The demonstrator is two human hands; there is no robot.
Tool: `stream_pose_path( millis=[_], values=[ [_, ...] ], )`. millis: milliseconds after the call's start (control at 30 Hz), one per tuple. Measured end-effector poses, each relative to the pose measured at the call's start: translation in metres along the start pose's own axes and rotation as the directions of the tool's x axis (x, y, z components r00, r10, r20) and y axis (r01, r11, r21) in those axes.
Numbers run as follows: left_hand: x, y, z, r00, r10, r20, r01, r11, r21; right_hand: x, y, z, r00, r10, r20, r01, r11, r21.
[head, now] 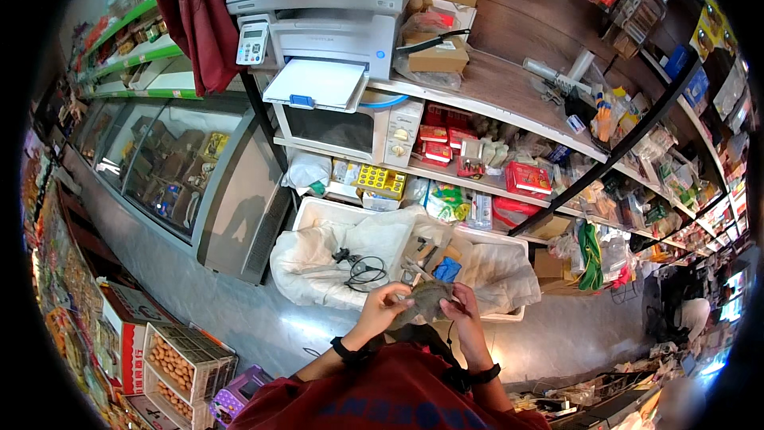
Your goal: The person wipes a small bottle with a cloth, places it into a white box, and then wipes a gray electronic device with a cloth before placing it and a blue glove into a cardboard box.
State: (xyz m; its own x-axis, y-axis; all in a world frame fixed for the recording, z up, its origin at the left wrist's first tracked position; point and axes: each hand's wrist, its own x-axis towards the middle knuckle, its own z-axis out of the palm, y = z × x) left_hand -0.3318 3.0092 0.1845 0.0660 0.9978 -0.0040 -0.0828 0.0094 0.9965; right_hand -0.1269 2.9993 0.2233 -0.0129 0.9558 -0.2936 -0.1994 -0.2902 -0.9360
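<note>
A greyish-brown cloth [431, 300] is stretched between my hands, low in front of my body. My left hand [385, 309] pinches its left edge between thumb and fingers. At its right edge, my right hand [463, 306] grips with the thumb on top. Just beyond the cloth stands a white box [310, 209] lined with white sheeting [376, 239]. On the sheeting lies a coiled black cable [365, 273]. A clear plastic bin [418, 239] with tools sits right of the cable, and a blue item [447, 269] lies there too.
A printer [334, 30] stands on the shelf above a microwave oven [334, 131]. Left is a glass-topped chest freezer [173, 167]. Crates of eggs [173, 364] stand at lower left. Shelves [507, 107] packed with goods run along the right.
</note>
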Motion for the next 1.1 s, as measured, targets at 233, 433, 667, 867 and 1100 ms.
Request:
stream_pose_path(
  millis=[233,433,667,867,1100],
  values=[
    [-0.001,0.045,0.003,0.999,0.013,0.052,-0.018,0.996,0.085,-0.001,-0.008,-0.008,0.948,0.044,0.316,-0.045,0.999,-0.005],
    [0.012,0.045,0.038,0.991,0.099,0.087,-0.116,0.97,0.213,0.023,0.021,-0.049,0.95,0.089,0.298,-0.223,0.863,0.453],
    [0.029,0.018,0.095,0.999,-0.028,0.023,0.022,0.973,0.228,0.045,0.021,-0.115,0.944,0.122,0.305,-0.225,0.917,0.329],
    [0.056,0.017,0.149,0.995,0.055,0.087,-0.077,0.958,0.275,0.084,0.023,-0.167,0.954,0.174,0.246,-0.291,0.741,0.605],
    [0.086,-0.006,0.156,0.999,-0.038,-0.031,0.048,0.895,0.443,0.139,-0.003,-0.282,0.944,0.296,-0.148,-0.184,0.84,0.511]
  ],
)
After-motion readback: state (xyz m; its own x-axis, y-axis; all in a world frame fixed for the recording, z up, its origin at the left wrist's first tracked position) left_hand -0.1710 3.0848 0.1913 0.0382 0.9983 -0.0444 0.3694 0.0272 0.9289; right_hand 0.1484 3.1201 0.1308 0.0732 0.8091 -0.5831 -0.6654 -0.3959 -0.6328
